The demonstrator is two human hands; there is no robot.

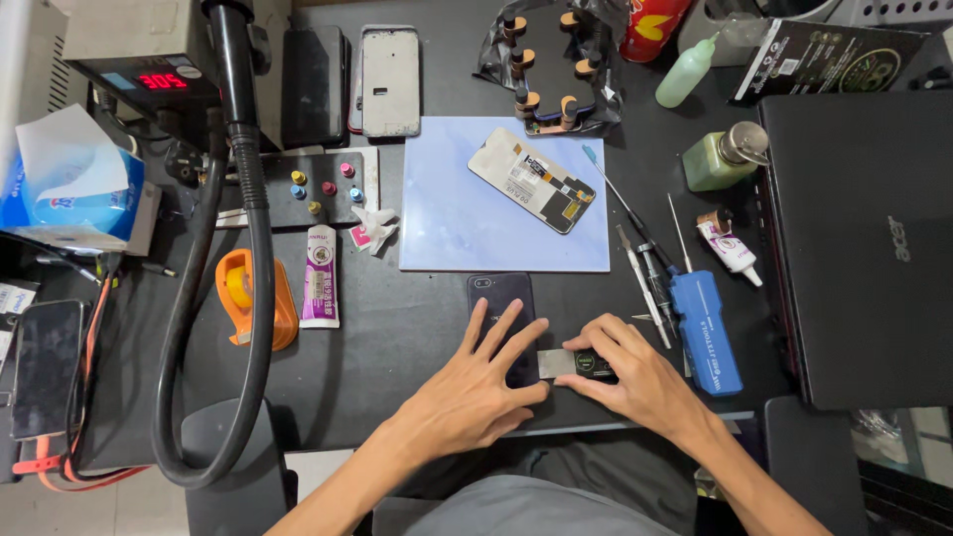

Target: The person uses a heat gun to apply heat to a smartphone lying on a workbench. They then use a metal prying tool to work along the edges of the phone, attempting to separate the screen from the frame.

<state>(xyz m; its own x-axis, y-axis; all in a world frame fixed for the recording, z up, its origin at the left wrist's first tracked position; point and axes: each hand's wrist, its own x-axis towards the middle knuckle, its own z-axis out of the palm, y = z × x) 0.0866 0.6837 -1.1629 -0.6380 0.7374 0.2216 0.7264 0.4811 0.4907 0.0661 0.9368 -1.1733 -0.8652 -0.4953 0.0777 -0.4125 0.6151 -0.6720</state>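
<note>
A dark phone (497, 294) lies back side up on the black mat near the front edge. My left hand (476, 387) presses flat on its lower half with fingers spread. My right hand (630, 372) grips a thin metal pry tool (558, 363) with a dark round handle, its blade laid against the phone's right edge. A removed phone screen (532, 180) rests face down on a pale blue tile (447, 228) behind the phone.
Screwdrivers and tweezers (645, 268) and a blue tool box (707, 333) lie right of the phone. A closed black laptop (864, 248) is far right. A black hose (233, 298), orange tape dispenser (248, 293), glue tube (320, 278) and tissue box (69, 189) stand left.
</note>
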